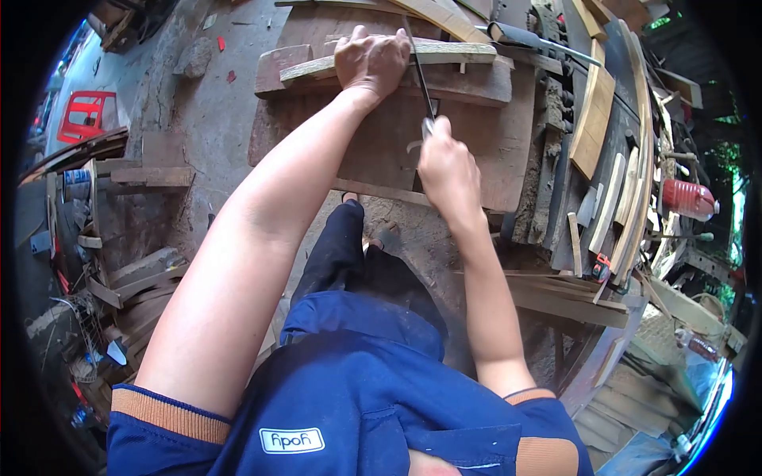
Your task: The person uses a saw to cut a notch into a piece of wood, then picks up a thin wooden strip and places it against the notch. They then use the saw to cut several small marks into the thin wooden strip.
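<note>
Right hand (447, 166), saw (418, 67) pointing away.

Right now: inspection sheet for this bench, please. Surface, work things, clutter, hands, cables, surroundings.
Surface: worn wooden bench, dusty, partly bare.
Work things: curved wood strip lies across a thick block at the bench's far edge; a dark narrow blade crosses it.
Clutter: stack of curved wood strips at the bench's right; dark-handled tool at the far edge.
Hands: left hand pressed flat on the strip; right hand closed in a grip on the blade's handle.
Cables: nothing seen.
Surroundings: concrete floor, red plastic stool far left, red bottle right, scrap timber left.
</note>
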A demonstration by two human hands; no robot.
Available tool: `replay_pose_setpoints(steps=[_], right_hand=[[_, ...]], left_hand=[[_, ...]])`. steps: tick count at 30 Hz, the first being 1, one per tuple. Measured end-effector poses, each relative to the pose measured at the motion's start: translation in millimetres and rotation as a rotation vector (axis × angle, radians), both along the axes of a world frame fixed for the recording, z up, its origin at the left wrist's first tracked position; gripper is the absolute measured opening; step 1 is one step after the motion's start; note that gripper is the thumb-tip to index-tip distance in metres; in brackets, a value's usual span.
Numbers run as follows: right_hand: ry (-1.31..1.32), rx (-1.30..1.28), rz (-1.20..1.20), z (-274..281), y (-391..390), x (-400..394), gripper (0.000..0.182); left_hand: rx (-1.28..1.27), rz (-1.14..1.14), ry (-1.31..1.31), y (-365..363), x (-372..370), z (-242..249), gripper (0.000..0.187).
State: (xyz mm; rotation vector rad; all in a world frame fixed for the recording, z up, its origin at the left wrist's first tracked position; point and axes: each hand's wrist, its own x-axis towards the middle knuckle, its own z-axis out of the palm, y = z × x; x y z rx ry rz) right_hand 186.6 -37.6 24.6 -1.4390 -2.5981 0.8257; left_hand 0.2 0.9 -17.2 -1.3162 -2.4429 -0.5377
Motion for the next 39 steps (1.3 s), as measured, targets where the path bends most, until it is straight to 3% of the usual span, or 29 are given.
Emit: replay_pose_setpoints(steps=[6, 10, 12, 16, 18, 24, 30, 39], right_hand=[[0.029, 0.151, 0.015, -11.8, 44.9, -53.6, 0.019], [0.024, 0.144, 0.019, -4.5, 22.6, -28.1, 0.018], [-0.019, 0.009, 0.027, 3.4, 0.0, 2.4, 0.020], [-0.003, 0.070, 0.032, -4.4, 23.4, -20.1, 0.021], [0.008, 0.110, 0.033, -7.3, 43.0, -47.8, 0.021], [-0.019, -0.014, 0.013, 5.2, -0.5, 2.9, 0.019], [0.018, 0.119, 0.025, -9.2, 42.5, -47.1, 0.020], [-0.017, 0.020, 0.013, 1.7, 8.5, -6.6, 0.020]], left_hand=[[-0.049, 0.000, -0.014, -1.5, 2.8, 5.3, 0.053], [-0.013, -0.009, -0.001, -0.8, 1.4, 3.1, 0.054], [-0.011, -0.010, -0.007, -0.8, -0.3, 1.6, 0.054], [0.057, -0.042, 0.007, -0.5, 2.4, 0.1, 0.052], [-0.033, 0.002, -0.018, -0.9, 2.3, 3.4, 0.053], [0.000, 0.002, 0.024, -0.2, 0.0, 0.4, 0.052], [-0.027, -0.007, 0.006, -1.0, 3.0, 5.0, 0.053], [0.055, -0.035, 0.014, -0.9, 0.3, 0.6, 0.052]])
